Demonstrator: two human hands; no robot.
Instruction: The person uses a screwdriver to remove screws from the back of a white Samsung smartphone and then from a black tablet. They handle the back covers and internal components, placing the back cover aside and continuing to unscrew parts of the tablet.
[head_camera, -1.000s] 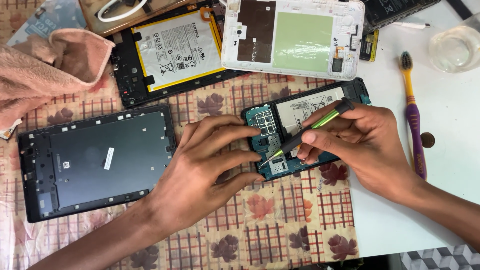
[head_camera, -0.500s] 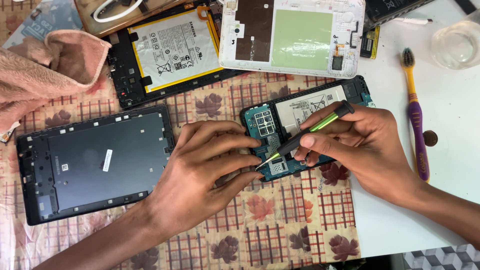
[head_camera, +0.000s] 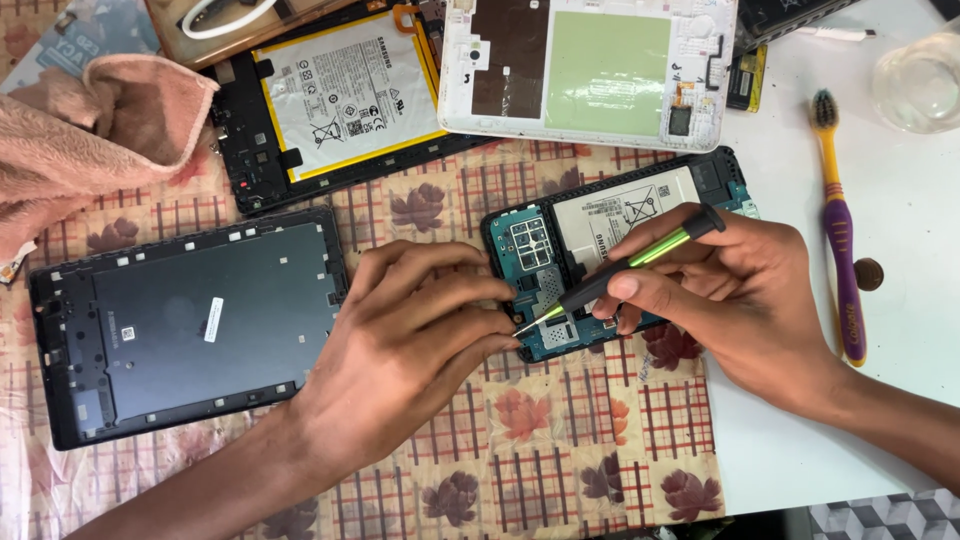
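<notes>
On a cloth-covered worktop (head_camera: 560, 440): left hand (head_camera: 410, 350) pressed flat-fingered on opened tablet (head_camera: 600, 260), right hand (head_camera: 740, 290) pinching green screwdriver (head_camera: 620, 268).

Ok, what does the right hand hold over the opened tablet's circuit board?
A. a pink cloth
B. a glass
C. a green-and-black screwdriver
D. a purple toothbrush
C: the right hand grips a green-and-black screwdriver, tip down on the opened tablet; the purple toothbrush lies untouched on the table.

Four opened tablets (head_camera: 620, 260), one screwdriver (head_camera: 620, 270), one toothbrush (head_camera: 838, 220), one towel (head_camera: 90, 140), one glass (head_camera: 920, 85), one coin (head_camera: 868, 273), two hands (head_camera: 400, 350).
</notes>
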